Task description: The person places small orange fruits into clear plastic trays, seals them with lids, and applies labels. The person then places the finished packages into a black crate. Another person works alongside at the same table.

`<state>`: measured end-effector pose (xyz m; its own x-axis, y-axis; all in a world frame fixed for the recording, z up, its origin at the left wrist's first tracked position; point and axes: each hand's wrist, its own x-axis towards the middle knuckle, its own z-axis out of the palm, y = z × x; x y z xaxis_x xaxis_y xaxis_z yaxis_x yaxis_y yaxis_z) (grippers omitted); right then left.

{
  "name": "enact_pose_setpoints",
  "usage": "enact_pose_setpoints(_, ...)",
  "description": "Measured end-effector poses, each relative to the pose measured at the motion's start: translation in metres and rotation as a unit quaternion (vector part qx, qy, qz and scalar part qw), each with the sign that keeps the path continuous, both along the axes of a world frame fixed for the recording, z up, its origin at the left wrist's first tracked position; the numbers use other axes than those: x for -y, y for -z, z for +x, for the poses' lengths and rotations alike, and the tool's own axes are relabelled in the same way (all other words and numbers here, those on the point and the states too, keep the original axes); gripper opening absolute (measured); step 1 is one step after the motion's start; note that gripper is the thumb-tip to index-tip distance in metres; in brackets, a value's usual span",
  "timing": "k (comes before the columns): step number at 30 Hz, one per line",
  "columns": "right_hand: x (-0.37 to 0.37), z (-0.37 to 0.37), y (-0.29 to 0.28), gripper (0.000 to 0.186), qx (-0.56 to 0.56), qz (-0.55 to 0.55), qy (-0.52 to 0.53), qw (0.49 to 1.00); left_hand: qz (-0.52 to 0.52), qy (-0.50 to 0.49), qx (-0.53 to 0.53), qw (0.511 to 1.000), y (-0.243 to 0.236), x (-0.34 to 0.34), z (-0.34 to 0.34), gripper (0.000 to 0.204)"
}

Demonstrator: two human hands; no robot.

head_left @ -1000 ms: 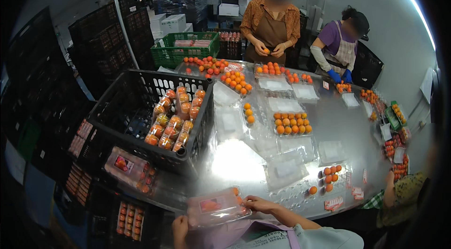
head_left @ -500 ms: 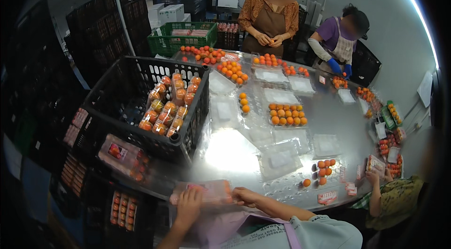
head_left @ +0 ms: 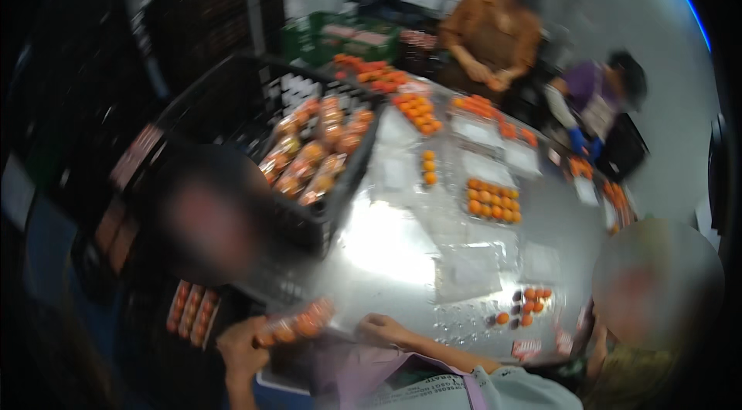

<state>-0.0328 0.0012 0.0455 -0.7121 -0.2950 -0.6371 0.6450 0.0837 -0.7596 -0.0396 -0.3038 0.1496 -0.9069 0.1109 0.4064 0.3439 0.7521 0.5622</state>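
Through the left grip (head_left: 243,347) I pinch one end of the clear fruit pack (head_left: 300,323) by the desk (head_left: 379,286)'s near edge, best held level and supported beneath; the right grip (head_left: 380,330)'s closure I cannot tell.

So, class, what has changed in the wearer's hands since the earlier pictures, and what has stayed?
The right hand has let go of the clear plastic pack of orange-red fruit and now sits apart, to its right. The left hand, earlier on top, has its grip on the pack's left end; the pack has tipped, showing its fruit. The large black plastic crate still holds clear fruit packs.
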Motion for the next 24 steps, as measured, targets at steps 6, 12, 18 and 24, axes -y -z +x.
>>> enact_pose_setpoints(6,0.014,0.009,0.033,0.018,-0.078,0.073,-0.077,0.991,-0.013,-0.303,0.056,0.951,0.001,0.086,0.045,0.040)
enact_pose_setpoints(12,0.014,0.000,0.047,0.018,-0.171,0.188,-0.164,0.953,-0.036,-0.480,-0.017,0.876,0.016,0.179,0.050,0.046)
enact_pose_setpoints(18,0.033,-0.015,0.016,0.025,-0.292,0.345,-0.254,0.855,-0.076,-0.525,-0.002,0.848,0.072,0.258,-0.004,0.039)
enact_pose_setpoints(24,0.040,-0.019,0.013,0.029,-0.259,0.361,-0.248,0.861,-0.126,-0.482,0.124,0.858,0.136,0.312,-0.069,0.042)
